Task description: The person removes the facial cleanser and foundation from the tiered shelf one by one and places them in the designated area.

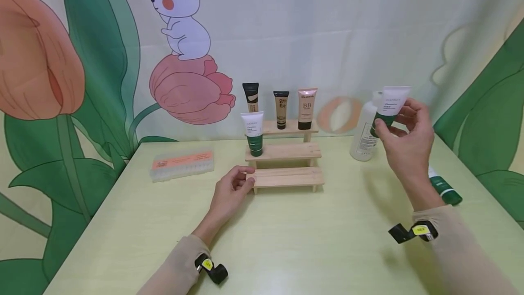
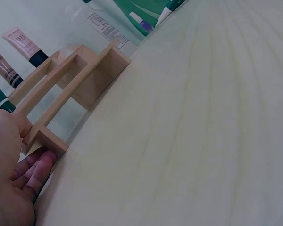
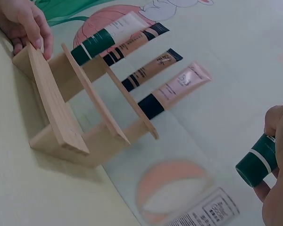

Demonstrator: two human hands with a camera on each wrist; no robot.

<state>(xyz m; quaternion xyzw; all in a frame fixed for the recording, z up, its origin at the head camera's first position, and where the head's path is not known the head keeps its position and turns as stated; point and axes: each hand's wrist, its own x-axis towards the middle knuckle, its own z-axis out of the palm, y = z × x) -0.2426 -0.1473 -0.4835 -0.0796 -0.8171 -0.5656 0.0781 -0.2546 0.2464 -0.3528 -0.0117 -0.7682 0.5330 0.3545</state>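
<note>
- Hand, left (image 1: 231, 190): grips wooden stand (image 1: 286, 177) at the left end of its lowest tier.
- Lying tube (image 1: 446, 189): on table (image 1: 286, 240), far right; partly hidden, seemingly green and white.
- Hand, right (image 1: 409, 144): thumb and fingers pinch green-and-white tube (image 1: 390, 104), cap down, raised above table.
- Plastic case (image 1: 182, 165): flat, left of stand.
- Standing tube (image 1: 254, 133): cap down, middle tier, left end.
- White bottle (image 1: 362, 140): upright, behind held tube.
- Dark-topped tube (image 1: 252, 94), gold tube (image 1: 281, 108), pink tube (image 1: 307, 106): top tier, left to right.
</note>
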